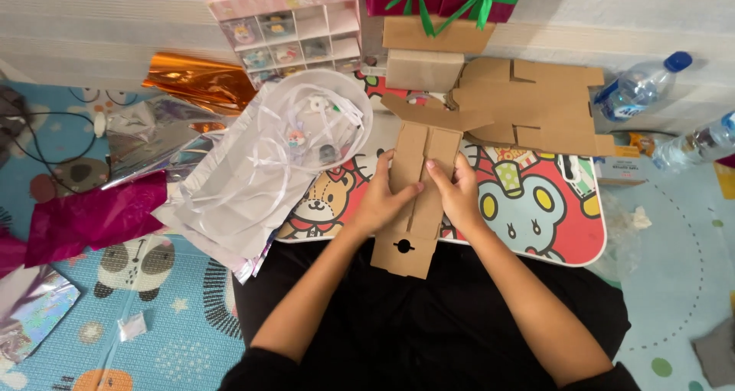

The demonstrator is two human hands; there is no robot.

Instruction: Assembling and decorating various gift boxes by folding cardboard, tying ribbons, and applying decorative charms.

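A: Head view. Left hand (380,199) and right hand (459,196) both closed on the carton (417,199), a flat brown cardboard blank at centre, thumbs pressing the fold lines. It lies on the tray (536,207).

B: Risks?

A: Uneven pressure could crease it off the score. Its 12 o'clock flap could nudge the cardboard stack (536,107) at 1 o'clock.
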